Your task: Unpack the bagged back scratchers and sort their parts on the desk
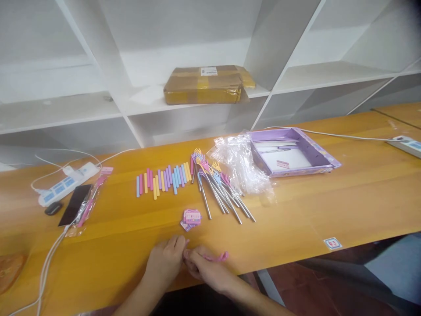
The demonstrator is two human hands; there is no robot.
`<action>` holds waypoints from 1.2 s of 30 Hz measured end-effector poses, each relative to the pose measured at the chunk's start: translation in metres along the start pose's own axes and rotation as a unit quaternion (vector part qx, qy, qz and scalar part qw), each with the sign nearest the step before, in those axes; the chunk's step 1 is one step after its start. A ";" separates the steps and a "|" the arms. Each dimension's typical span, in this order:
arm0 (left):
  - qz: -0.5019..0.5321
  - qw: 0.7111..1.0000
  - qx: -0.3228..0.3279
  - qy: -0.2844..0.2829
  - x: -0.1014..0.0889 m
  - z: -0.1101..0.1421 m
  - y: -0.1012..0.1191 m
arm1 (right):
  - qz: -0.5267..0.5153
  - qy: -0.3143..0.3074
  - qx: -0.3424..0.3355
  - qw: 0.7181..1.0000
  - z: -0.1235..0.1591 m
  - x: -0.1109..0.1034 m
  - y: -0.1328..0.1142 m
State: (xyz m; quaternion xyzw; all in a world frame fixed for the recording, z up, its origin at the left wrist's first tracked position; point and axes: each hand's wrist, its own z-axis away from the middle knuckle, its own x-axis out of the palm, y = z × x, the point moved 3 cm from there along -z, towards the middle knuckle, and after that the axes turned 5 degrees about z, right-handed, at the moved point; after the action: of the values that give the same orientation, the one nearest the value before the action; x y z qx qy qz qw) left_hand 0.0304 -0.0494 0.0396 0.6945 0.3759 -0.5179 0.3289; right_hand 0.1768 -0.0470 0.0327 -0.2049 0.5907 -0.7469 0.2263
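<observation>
My left hand is closed, with a small bit of pink at its fingertips; what it grips is mostly hidden. Touching it, my right hand is wrapped round a back scratcher, whose pink claw head sticks out past the knuckles. Just beyond the hands lies a small stack of pink and purple cards. Further back, coloured handle sticks in pink, yellow, purple and blue form a row. Beside them is a pile of metal rods with coloured claw heads.
Clear plastic sleeves heap against a purple open box holding a card. At left lie a white power strip, a phone, a packaged pink scratcher and cables. A taped cardboard box rests on the shelf.
</observation>
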 end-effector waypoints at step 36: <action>0.065 0.916 -0.396 -0.005 -0.074 0.040 -0.215 | 0.228 0.239 -0.233 0.915 0.111 -0.145 -0.071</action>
State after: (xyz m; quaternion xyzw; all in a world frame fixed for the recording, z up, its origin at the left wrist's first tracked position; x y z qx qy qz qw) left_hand -0.1869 0.0111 0.0872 0.5276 0.5029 -0.3072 0.6119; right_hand 0.3514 -0.0367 0.1211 0.0731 0.8153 -0.5426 0.1882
